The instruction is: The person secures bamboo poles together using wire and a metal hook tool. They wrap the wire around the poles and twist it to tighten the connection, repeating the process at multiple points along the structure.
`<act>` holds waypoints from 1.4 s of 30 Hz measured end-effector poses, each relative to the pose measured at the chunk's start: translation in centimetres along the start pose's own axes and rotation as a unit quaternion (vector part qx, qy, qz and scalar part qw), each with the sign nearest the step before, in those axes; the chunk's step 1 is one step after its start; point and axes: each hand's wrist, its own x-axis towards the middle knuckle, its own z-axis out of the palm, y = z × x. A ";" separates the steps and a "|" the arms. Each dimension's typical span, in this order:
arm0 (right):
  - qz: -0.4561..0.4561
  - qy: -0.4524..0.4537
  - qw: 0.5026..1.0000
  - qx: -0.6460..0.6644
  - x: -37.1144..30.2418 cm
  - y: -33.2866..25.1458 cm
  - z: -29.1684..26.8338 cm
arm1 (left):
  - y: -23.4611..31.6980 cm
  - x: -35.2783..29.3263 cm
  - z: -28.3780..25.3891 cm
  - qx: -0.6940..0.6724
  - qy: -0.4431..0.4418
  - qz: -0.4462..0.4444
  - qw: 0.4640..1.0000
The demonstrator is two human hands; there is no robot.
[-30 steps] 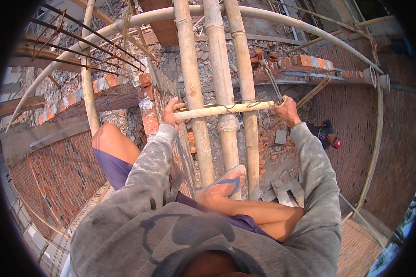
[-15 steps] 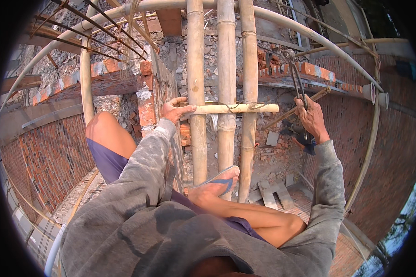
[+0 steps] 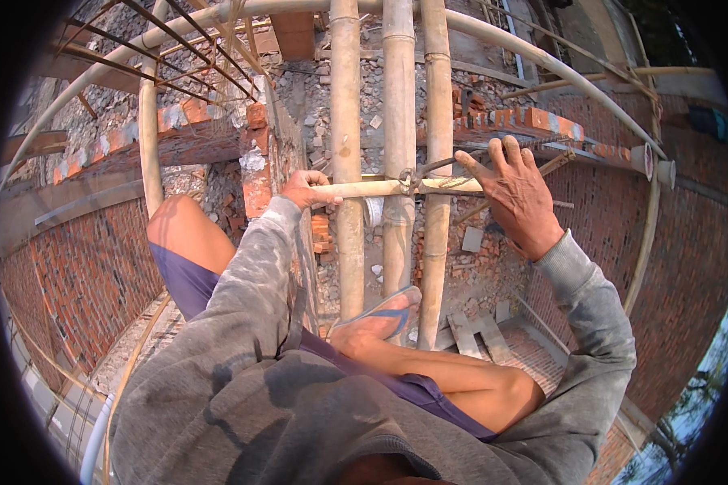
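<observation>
Clock is centred on the head view. Short pale bamboo crosspiece (image 3: 360, 190) lies at 12, across three thick tan bamboo poles (image 3: 398, 105) running toward 12. Left hand (image 3: 302, 191), between 10 and 11, is closed round its left end, thumb along the near side. Right hand (image 3: 519, 194), at 2, back up, fingers spread wide beside the right end; palm hidden, so can't tell if it has hold of a handle. Dark metal pincers (image 3: 433, 167) at 1, head over the middle pole, one handle reaching the index finger. Thin dark tie wire there, partly covered. Step looks like wire-tying the crosspiece to the poles. Next move probably calls for closing pincers on wire and twisting, left hand keeping the piece steady.
</observation>
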 end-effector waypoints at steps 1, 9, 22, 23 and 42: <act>-0.013 0.018 1.000 -0.021 0.3 -0.2 0.0 | -0.1 -0.1 0.1 -0.006 0.002 -0.004 1.000; -0.046 0.043 0.993 -0.100 1.4 -0.8 -0.7 | -0.2 0.7 -0.1 0.029 -0.002 -0.014 0.999; 0.030 -0.291 0.892 0.344 -1.1 0.4 2.8 | -0.7 0.6 0.9 -0.083 0.039 -0.089 0.992; 0.039 -0.282 0.893 0.348 -1.7 0.3 4.2 | -0.8 0.8 1.0 -0.081 0.036 -0.087 0.992; 0.106 -0.427 0.821 0.365 -1.7 -0.4 1.6 | -0.9 1.1 1.2 0.011 0.053 -0.075 0.996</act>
